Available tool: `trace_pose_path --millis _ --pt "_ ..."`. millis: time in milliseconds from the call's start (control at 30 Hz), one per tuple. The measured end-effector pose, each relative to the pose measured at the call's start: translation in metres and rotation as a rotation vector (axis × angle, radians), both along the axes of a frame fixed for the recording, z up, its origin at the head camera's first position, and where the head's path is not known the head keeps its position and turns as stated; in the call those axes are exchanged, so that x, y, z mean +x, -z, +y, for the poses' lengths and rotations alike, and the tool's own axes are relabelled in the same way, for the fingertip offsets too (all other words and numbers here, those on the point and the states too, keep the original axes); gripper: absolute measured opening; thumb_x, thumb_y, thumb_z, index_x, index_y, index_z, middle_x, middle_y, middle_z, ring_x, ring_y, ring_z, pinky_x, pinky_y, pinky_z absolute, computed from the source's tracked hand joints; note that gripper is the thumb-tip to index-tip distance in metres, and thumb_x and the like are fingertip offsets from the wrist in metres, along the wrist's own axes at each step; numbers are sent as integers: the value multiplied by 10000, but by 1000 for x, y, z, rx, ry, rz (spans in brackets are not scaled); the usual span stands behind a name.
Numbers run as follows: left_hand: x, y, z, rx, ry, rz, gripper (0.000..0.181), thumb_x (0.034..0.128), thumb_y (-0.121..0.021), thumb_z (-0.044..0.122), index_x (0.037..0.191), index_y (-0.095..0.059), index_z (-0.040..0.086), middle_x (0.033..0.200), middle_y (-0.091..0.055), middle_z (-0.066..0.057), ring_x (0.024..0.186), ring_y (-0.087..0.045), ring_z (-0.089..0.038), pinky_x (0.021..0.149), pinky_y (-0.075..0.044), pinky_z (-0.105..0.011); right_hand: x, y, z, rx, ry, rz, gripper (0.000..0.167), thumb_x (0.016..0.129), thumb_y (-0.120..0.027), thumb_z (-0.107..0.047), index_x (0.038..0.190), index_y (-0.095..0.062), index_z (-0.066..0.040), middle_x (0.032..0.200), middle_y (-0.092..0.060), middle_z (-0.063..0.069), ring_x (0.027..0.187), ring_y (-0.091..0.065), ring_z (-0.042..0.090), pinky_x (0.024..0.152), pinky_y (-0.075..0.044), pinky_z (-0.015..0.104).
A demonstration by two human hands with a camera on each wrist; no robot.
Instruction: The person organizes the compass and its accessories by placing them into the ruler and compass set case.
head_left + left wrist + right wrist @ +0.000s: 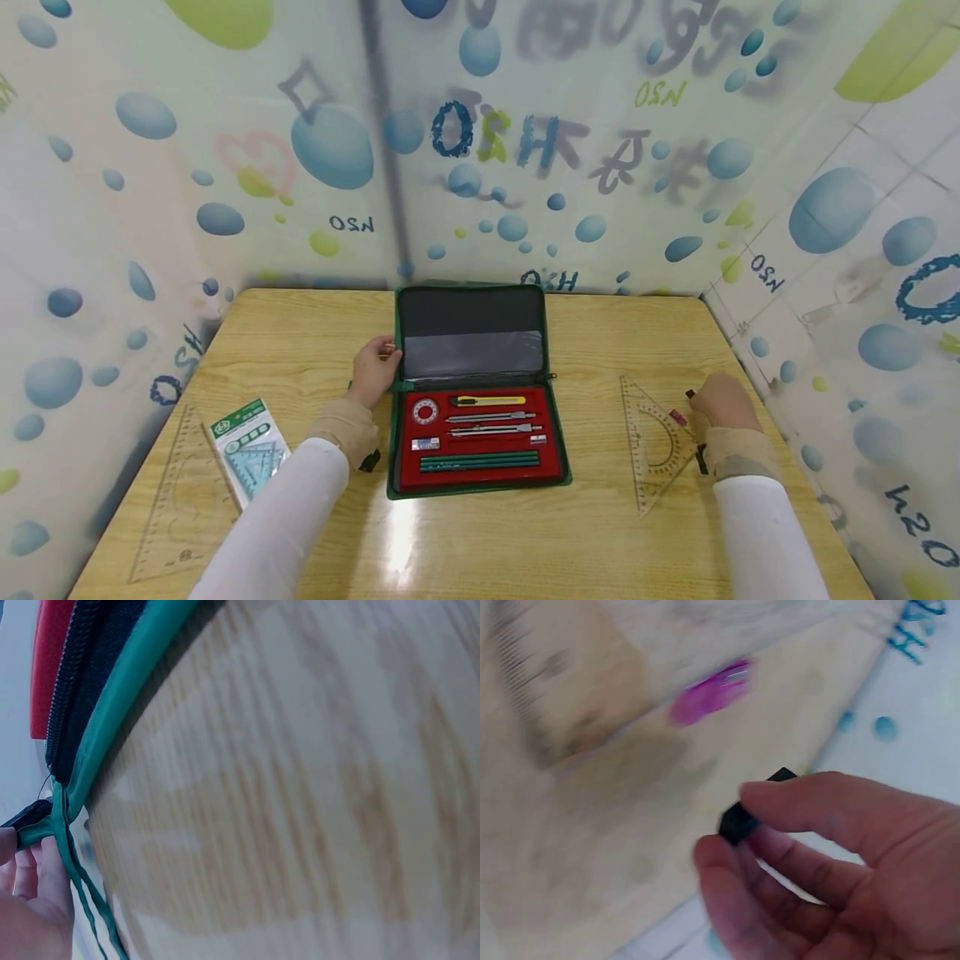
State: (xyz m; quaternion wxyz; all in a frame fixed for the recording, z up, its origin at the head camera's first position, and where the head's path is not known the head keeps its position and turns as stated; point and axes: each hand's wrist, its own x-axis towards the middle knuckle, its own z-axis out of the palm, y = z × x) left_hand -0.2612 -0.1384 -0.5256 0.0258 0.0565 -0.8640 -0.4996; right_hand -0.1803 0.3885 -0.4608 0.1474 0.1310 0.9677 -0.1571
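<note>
My left hand [375, 371] pinches the left edge of the raised lid of a green zip case [471, 312]; the left wrist view shows the fingers [49, 877] on its green edging [56, 825]. Lying open, the case has a red tray [480, 487] with a yellow cutter [491, 401], two metal compasses, green pencils [480, 461], a white ring-shaped piece [424, 412] and an eraser [425, 444]. At the right side of the table, my right hand [723, 402] pinches a small black object [739, 823] between thumb and fingers, above the tabletop.
A clear triangle ruler [636, 442] lies beside the right hand, with a small pink item [678, 417] at its edge. Toward the left are another large clear triangle [161, 500] and a packet of blue rulers [251, 446]. A patterned wall covering [480, 233] stands behind the table.
</note>
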Motion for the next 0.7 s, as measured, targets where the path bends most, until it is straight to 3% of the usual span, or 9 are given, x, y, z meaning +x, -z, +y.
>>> trace_pose_path --millis 233,433,700 --pt "1 -1 2 17 -7 -18 344 960 -524 94 1290 -519 -4 1153 -574 -230 1096 -551 -354 896 -483 -454 -13 -13 -34 -52 -108 170 223 862 -607 -94 988 -656 83 955 -648 249 805 -605 351 688 -495 464" --pt "1 -3 2 17 -7 -22 341 960 -525 100 1286 -520 -1 1158 -576 -226 1099 -552 -352 898 -484 -451 -17 -20 -72 -144 -216 293 184 890 -607 -80 1001 -681 48 949 -658 210 797 -612 290 683 -507 426" --pt "2 -4 2 5 -17 -16 337 959 -523 93 1278 -525 -13 1140 -579 -237 1083 -555 -359 889 -484 -456 -16 -21 -110 -99 -300 353 144 865 -661 -78 969 -713 7 933 -620 158 790 -581 254 670 -502 396"
